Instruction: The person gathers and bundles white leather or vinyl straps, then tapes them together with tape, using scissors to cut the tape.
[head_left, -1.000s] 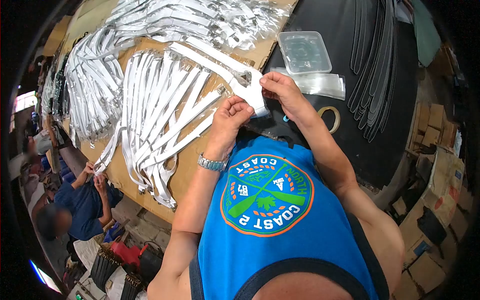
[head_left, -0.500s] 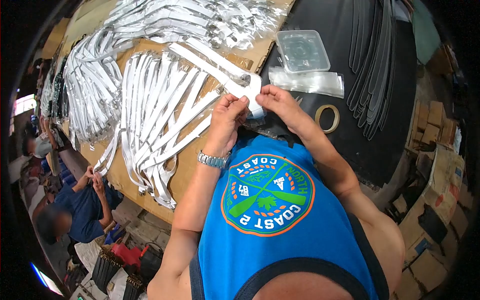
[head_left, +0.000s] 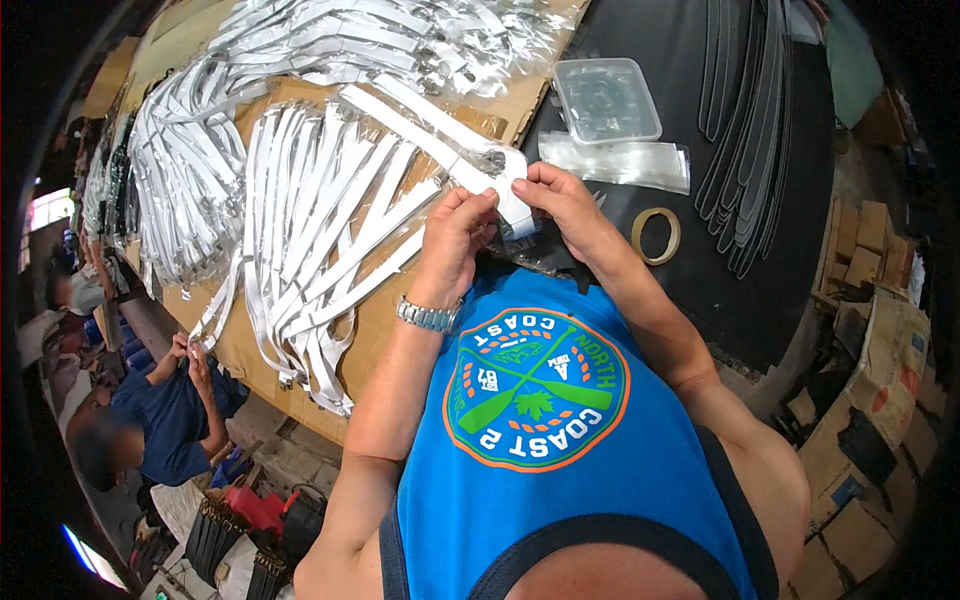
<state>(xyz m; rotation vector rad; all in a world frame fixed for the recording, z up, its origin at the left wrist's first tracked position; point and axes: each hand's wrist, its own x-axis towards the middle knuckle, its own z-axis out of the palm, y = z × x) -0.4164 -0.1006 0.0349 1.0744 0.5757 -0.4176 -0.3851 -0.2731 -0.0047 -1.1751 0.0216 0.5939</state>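
Observation:
A white belt (head_left: 513, 208) lies across the table's near edge, its looped end with a metal buckle in front of my chest. My left hand (head_left: 455, 232), below a steel watch, pinches the belt's left edge between thumb and fingers. On the other side, my right hand (head_left: 566, 208) grips the right edge, thumb on top. Under the belt's end a bluish patch shows; I cannot make out what it is. Two white lengths run from the buckle up and left over the cardboard.
Several bundled white belts (head_left: 300, 210) in clear wrap cover the cardboard. Clear sleeves (head_left: 615, 163), a plastic box (head_left: 607, 100), a tape roll (head_left: 655, 236) and hanging black straps (head_left: 745, 150) are to the right. A co-worker (head_left: 180, 420) handles belts at lower left.
My right hand has shifted slightly, its fingers now closer over the belt's right edge. The belt end has moved a little to the right. My left hand stays nearly in place.

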